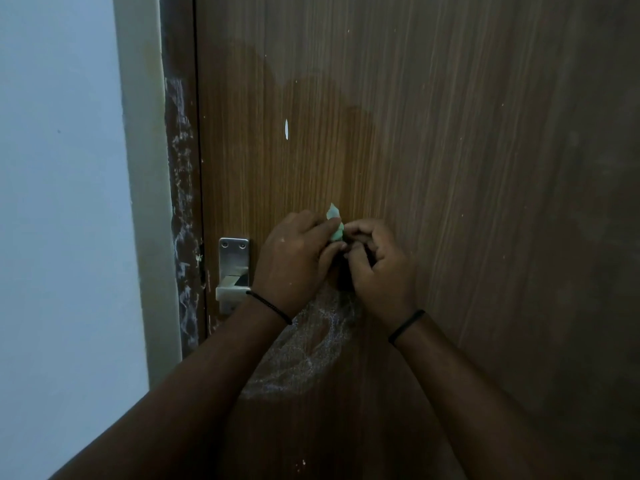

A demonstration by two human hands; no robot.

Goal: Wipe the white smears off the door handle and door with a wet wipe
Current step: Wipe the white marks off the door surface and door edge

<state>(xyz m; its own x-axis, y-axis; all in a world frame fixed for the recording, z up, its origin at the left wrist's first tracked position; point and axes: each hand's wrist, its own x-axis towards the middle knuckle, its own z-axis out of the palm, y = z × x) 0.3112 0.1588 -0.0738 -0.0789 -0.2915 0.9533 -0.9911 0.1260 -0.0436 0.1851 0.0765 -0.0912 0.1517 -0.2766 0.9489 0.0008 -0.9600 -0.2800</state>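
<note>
Hands [337,261] around crumpled wipe [336,225]

Dim, murky indoor shot with soft detail and a bluish cast.

The wall [62,202] at 9 o'clock is the brightest area, pale blue-grey; the door [450,168] darkens toward 3 and 5 o'clock into near-black shadow. A faint sheen sits on the metal handle plate [233,258]. Both forearms are underexposed. Wood grain bows slightly toward the edges from the wide-angle lens; fine detail looks smeared and noisy.

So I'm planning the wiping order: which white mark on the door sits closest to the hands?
The broad chalky swirl just below the hands, between the wrists. The narrow white streak sits well above them.
</note>
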